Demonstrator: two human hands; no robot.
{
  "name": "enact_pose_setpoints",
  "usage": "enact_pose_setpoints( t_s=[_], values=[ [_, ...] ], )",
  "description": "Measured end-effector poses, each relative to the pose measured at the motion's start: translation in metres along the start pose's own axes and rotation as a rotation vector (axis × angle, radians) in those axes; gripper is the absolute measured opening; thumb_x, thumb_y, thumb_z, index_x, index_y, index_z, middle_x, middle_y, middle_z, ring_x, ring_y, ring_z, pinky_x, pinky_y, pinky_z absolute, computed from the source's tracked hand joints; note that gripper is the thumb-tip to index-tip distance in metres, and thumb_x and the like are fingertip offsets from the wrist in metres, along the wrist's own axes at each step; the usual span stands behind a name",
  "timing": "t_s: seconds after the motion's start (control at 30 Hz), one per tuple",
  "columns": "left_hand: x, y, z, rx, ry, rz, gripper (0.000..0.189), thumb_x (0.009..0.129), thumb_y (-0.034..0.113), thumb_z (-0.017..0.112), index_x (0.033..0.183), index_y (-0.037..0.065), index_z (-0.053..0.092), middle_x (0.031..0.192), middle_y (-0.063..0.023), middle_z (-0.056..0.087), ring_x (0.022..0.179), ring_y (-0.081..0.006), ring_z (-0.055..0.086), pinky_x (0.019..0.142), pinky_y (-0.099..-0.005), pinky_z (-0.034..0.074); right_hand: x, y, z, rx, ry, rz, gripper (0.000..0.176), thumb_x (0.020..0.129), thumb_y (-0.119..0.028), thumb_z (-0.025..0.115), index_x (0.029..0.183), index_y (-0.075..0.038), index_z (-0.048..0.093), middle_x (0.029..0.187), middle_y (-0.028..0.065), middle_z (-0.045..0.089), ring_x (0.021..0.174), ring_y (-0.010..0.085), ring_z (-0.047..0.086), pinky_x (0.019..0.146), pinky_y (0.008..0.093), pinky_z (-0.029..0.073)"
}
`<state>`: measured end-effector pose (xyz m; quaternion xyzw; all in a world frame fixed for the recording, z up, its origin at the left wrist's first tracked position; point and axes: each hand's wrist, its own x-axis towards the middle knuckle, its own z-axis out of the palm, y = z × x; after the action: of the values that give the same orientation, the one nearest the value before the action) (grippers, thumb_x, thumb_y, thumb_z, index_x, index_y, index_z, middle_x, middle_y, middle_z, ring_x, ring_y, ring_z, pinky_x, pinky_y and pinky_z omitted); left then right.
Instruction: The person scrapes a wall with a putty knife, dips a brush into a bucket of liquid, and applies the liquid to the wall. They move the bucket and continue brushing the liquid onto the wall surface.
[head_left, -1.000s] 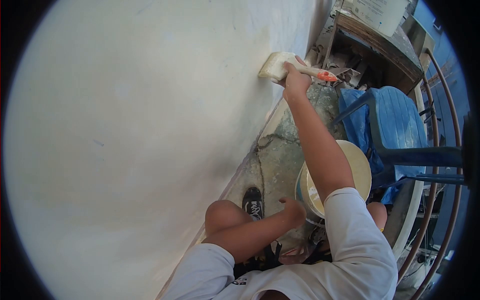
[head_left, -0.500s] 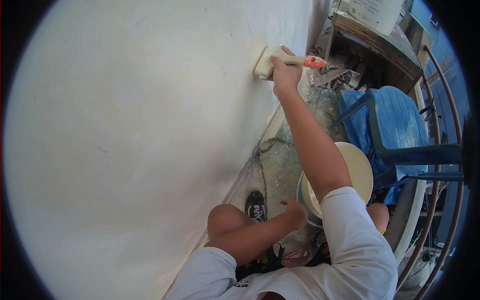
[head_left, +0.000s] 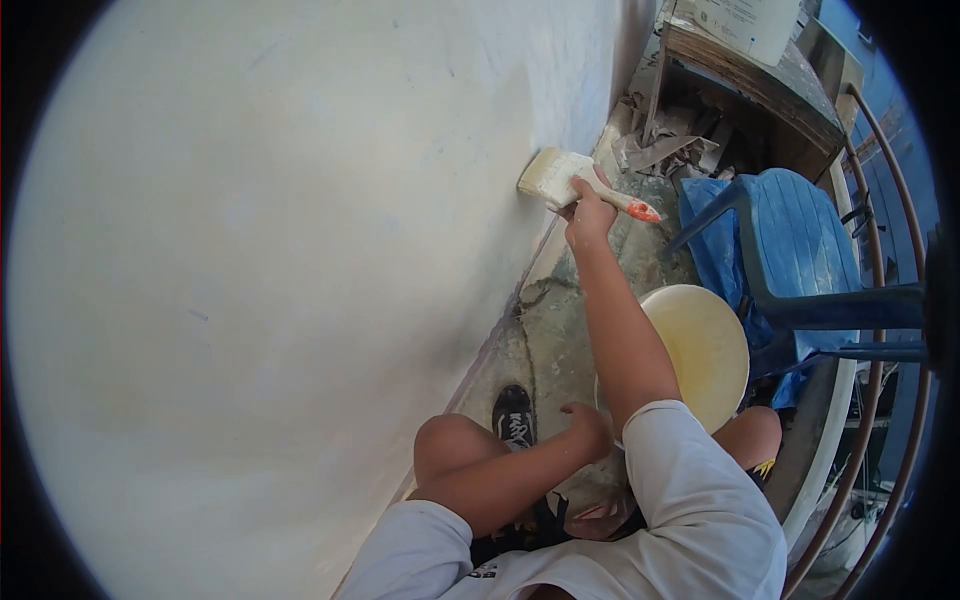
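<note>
My right hand (head_left: 590, 208) is closed round the pale handle of a wide paintbrush (head_left: 556, 178) with an orange-red end. The bristle tips meet the off-white wall (head_left: 300, 250) low down, close to where it joins the floor. My left hand (head_left: 592, 430) rests bent at the wrist by the near side of a paint bucket (head_left: 722, 310); its thumb shows, the other fingers are hidden. Pale yellow paint lies inside the bucket, partly covered by my right forearm.
A blue plastic chair (head_left: 805, 235) lies tipped to the right, against a metal railing (head_left: 868, 300). Further off stands a wooden cabinet (head_left: 745, 75) with a white plastic container (head_left: 750, 22) on top. My shoe (head_left: 514, 415) is on the cracked concrete floor (head_left: 570, 320).
My right hand and the paintbrush have moved down along the wall, nearer to me, and the brush has turned so its broad face shows. My left hand has hardly moved.
</note>
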<state>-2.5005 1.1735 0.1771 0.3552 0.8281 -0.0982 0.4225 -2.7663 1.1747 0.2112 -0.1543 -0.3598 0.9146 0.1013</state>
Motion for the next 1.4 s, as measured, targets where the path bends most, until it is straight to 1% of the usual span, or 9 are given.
enact_pose_setpoints(
  t_s=[0.2,0.37,0.43,0.57,0.83,0.9,1.03,1.17,1.4],
  values=[
    [-0.015,-0.001,-0.008,-0.009,-0.014,0.065,0.038,0.073,0.025,0.063,0.107,0.008,0.066,0.111,-0.0145,0.063,0.104,-0.0314,0.060,0.082,-0.0560,0.046,-0.010,-0.068,0.102,-0.045,-0.220,-0.244,0.050,0.080,0.000,0.058,0.128,-0.005,0.044,0.113,0.0154,0.055,0.088,0.0287,0.063,0.058,0.0386,0.059],
    [-0.014,0.001,-0.011,-0.033,-0.002,0.042,0.039,0.073,0.025,0.062,0.107,0.006,0.066,0.112,-0.0148,0.062,0.104,-0.0316,0.060,0.083,-0.0564,0.045,0.001,-0.107,0.085,0.140,-0.321,-0.286,0.045,0.080,0.004,0.054,0.124,-0.003,0.047,0.114,0.0173,0.054,0.088,0.0280,0.064,0.053,0.0380,0.060],
    [-0.014,0.002,-0.009,-0.030,0.002,0.031,0.039,0.072,0.025,0.063,0.106,0.006,0.066,0.112,-0.0149,0.063,0.103,-0.0317,0.060,0.083,-0.0563,0.045,0.004,-0.081,0.062,0.041,-0.096,-0.234,0.046,0.080,0.004,0.053,0.125,-0.002,0.045,0.114,0.0175,0.054,0.089,0.0286,0.064,0.054,0.0385,0.060],
    [-0.011,-0.003,-0.006,-0.001,-0.007,0.033,0.040,0.074,0.029,0.063,0.109,0.010,0.066,0.112,-0.0123,0.063,0.101,-0.0320,0.060,0.083,-0.0579,0.044,0.002,-0.040,0.061,-0.127,-0.045,-0.160,0.046,0.080,0.004,0.054,0.125,-0.003,0.046,0.113,0.0176,0.054,0.089,0.0282,0.064,0.053,0.0384,0.061],
    [-0.011,-0.004,-0.009,-0.048,-0.040,0.021,0.041,0.072,0.026,0.065,0.110,0.008,0.065,0.114,-0.0138,0.062,0.104,-0.0325,0.060,0.087,-0.0560,0.044,-0.030,-0.147,0.132,0.238,-0.442,-0.300,0.054,0.081,0.003,0.054,0.132,-0.004,0.037,0.117,0.0186,0.051,0.093,0.0283,0.061,0.060,0.0411,0.060],
    [-0.009,-0.002,-0.010,-0.036,-0.059,0.026,0.041,0.074,0.026,0.065,0.112,0.009,0.065,0.115,-0.0125,0.062,0.104,-0.0329,0.059,0.086,-0.0577,0.043,-0.027,-0.131,0.135,0.314,-0.419,-0.285,0.054,0.083,0.002,0.053,0.133,-0.005,0.036,0.118,0.0187,0.050,0.095,0.0286,0.061,0.058,0.0392,0.060],
    [0.000,0.005,-0.001,-0.013,-0.056,0.044,0.042,0.073,0.025,0.067,0.111,0.009,0.065,0.115,-0.0122,0.062,0.104,-0.0320,0.059,0.086,-0.0573,0.044,-0.022,-0.063,0.094,-0.030,-0.164,-0.147,0.053,0.083,0.003,0.052,0.132,-0.006,0.036,0.118,0.0175,0.050,0.097,0.0271,0.060,0.057,0.0380,0.060],
    [0.001,-0.001,-0.003,-0.011,-0.041,0.018,0.042,0.071,0.025,0.070,0.110,0.010,0.066,0.114,-0.0108,0.062,0.104,-0.0313,0.059,0.086,-0.0573,0.044,-0.034,-0.074,0.087,-0.059,-0.105,-0.093,0.051,0.081,0.003,0.054,0.130,-0.005,0.040,0.117,0.0167,0.050,0.098,0.0251,0.059,0.054,0.0376,0.060],
    [0.005,-0.002,-0.001,-0.019,-0.045,0.018,0.041,0.070,0.025,0.071,0.108,0.012,0.067,0.111,-0.0101,0.063,0.101,-0.0314,0.060,0.085,-0.0577,0.044,-0.054,-0.164,0.170,0.214,-0.462,-0.309,0.053,0.080,0.001,0.057,0.130,-0.006,0.041,0.114,0.0178,0.050,0.088,0.0338,0.061,0.059,0.0431,0.060]
  ],
)
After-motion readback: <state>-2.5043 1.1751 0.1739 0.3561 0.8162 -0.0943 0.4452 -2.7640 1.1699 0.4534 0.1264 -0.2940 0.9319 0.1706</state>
